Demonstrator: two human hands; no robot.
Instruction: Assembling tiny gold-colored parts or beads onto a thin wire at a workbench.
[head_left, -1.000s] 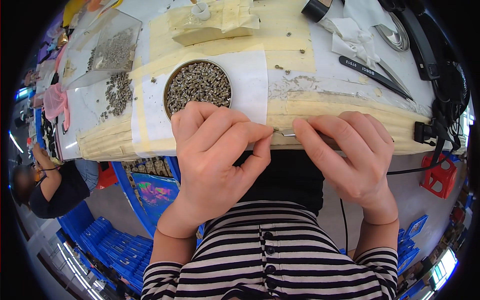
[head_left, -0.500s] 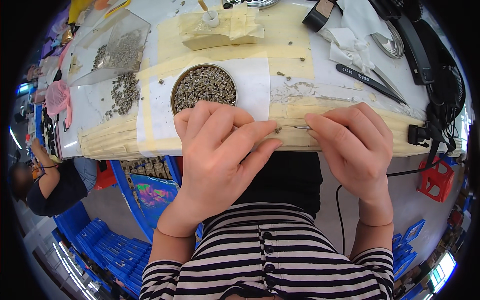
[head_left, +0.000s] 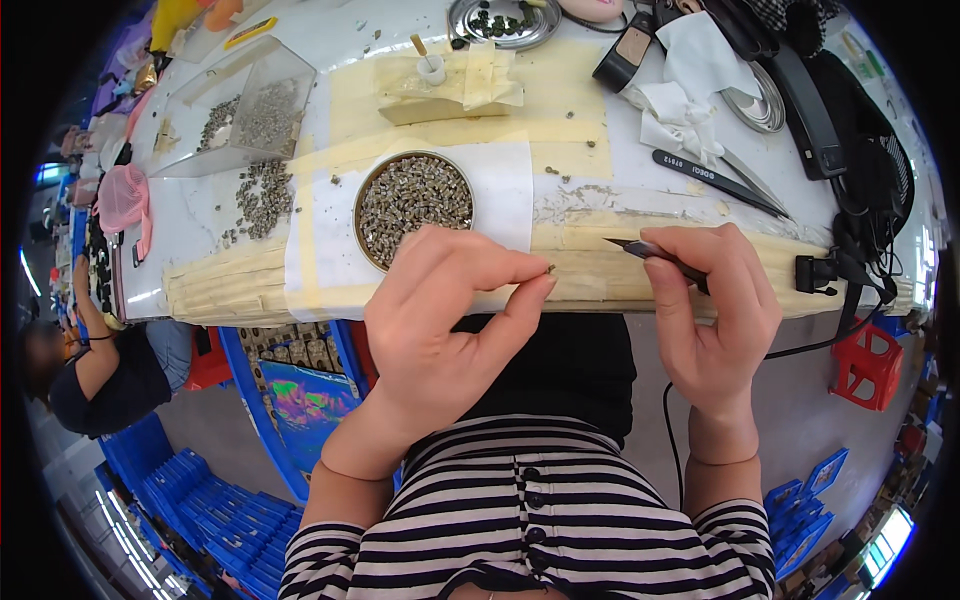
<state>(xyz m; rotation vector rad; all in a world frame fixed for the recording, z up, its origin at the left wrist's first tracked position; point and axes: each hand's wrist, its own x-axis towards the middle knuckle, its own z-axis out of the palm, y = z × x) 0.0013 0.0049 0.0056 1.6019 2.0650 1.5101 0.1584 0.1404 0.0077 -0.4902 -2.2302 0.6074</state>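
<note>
My left hand hovers in front of the table edge, thumb and forefinger pinching a tiny brownish metal piece. Across from it, my right hand is closed round a slim dark pointed tool, its tip directed left toward the pinched piece but apart from it. Whether the tool has one arm or two, I cannot make out. Just beyond my left hand stands a round tin full of small metal cylinders. The tin rests on a white sheet.
Loose metal pieces lie beside a clear plastic box at left. A taped block bears a small white cup. Black tweezers and white cloths lie at right. A metal dish is farther back.
My right hand has drawn its tool slightly away from my left fingers, showing more of its dark body. My left hand keeps its pinch. The view has shifted a little.
</note>
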